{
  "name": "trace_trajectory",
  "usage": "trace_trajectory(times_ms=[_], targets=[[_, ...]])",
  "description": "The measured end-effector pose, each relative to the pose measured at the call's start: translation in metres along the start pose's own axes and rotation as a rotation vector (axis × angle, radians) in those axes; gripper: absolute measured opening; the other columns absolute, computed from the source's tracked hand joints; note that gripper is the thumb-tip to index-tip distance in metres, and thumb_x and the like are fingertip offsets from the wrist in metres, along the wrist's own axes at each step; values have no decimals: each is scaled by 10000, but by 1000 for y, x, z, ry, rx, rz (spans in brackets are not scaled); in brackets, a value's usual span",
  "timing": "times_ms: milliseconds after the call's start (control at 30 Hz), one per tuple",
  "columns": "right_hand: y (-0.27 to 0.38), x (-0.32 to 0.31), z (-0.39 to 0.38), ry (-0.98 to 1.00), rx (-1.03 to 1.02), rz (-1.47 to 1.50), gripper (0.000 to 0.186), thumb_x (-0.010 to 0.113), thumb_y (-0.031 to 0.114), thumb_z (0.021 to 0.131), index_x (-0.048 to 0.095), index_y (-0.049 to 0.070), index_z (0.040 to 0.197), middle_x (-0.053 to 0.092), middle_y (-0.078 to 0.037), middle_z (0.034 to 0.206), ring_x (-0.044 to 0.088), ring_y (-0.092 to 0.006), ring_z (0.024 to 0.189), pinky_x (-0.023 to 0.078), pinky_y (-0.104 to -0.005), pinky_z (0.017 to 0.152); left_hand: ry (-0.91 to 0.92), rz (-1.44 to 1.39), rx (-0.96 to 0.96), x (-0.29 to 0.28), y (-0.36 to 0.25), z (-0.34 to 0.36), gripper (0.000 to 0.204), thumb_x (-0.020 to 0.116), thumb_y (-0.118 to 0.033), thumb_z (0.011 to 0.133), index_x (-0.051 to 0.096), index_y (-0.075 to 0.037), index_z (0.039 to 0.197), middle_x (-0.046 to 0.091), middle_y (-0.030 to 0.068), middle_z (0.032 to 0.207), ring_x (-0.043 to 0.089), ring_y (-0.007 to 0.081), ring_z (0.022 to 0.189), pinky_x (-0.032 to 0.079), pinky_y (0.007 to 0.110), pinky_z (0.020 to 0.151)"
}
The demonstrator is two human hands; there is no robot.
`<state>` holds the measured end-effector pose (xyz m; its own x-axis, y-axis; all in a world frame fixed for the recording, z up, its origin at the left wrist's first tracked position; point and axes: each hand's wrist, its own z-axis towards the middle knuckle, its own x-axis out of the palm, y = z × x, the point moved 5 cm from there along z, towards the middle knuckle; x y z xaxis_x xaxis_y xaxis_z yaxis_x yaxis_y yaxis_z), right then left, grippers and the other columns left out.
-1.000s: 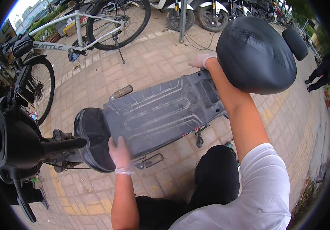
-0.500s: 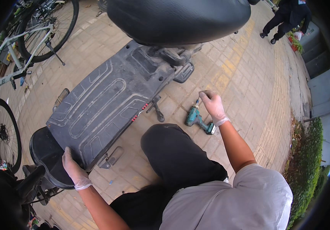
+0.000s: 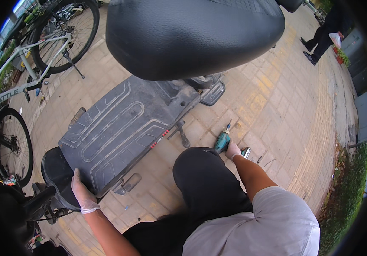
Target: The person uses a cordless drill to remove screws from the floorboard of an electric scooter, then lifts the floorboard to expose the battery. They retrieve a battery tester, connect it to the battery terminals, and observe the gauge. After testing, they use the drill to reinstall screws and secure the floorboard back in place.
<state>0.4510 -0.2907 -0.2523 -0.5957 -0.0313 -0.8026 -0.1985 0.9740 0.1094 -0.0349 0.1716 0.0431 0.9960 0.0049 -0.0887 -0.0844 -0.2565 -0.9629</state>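
A clear thin glove covers my left hand (image 3: pixel 83 193), which lies with its fingers stretched along the front corner of a scooter's dark grey footboard (image 3: pixel 113 128). Beside that hand is the black plastic front part (image 3: pixel 57 173) of the scooter. My right hand (image 3: pixel 233 150), gloved too, is closed around the grip of a teal cordless drill (image 3: pixel 223 141) low over the paving, right of my bent knee. The drill's bit points away from me, and its battery end shows past my hand.
The scooter's black seat (image 3: pixel 192 40) overhangs the far end of the footboard. A kickstand (image 3: pixel 184 135) and a folded foot peg (image 3: pixel 128 183) stick out on the near side. A white bicycle (image 3: pixel 26 51) stands at left. A person (image 3: pixel 317 40) in dark trousers is at far right.
My right hand has moved from the drill's bit down to its grip and closed there. My left hand stays at the footboard. The person at far right has come nearer, and the view has shifted.
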Motion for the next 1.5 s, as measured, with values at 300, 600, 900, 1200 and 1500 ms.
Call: trace_trajectory(times_ms=[300, 600, 900, 1200, 1500], targets=[[39, -170, -136, -122, -280, 334, 536, 704, 273, 784, 610, 20, 1247, 714, -245, 1068, 699, -375, 1031, 545, -430, 868, -125, -70, 23, 15, -4, -6, 308, 628, -246, 969, 669, 55, 1018, 637, 51, 989, 523, 156, 903, 429, 322, 868], [223, -312, -315, -219, -1034, 501, 336, 687, 142, 865, 636, -12, 1159, 700, -179, 948, 651, -277, 805, 538, -372, 798, -64, -111, 100, 13, 8, 2, 476, 610, -256, 977, 610, 163, 1203, 679, 164, 1119, 598, 205, 995, 457, 329, 926], [361, -308, -258, -385, -993, 605, 599, 652, 241, 913, 447, -143, 1324, 646, -287, 1158, 687, -401, 956, 526, -432, 865, -94, -115, 90, 19, 12, -3, 486, 600, -269, 974, 605, 173, 1176, 688, 191, 1113, 613, 230, 986, 459, 330, 921], [385, -327, -234, -93, -604, 852, 551, 641, 373, 951, 532, -59, 1275, 640, -165, 1135, 699, -254, 726, 556, -359, 646, -144, -73, 108, 21, 20, 7, 557, 604, -296, 970, 572, 191, 1237, 663, 265, 1208, 628, 300, 1092, 450, 356, 987], [418, -329, -177, 183, -673, 1140, 389, 641, 351, 961, 571, 12, 1137, 649, -163, 935, 693, -298, 682, 586, -414, 549, -166, 20, 115, 18, 31, 14, 607, 591, -316, 976, 537, 200, 1290, 625, 308, 1290, 615, 359, 1193, 438, 373, 1040]])
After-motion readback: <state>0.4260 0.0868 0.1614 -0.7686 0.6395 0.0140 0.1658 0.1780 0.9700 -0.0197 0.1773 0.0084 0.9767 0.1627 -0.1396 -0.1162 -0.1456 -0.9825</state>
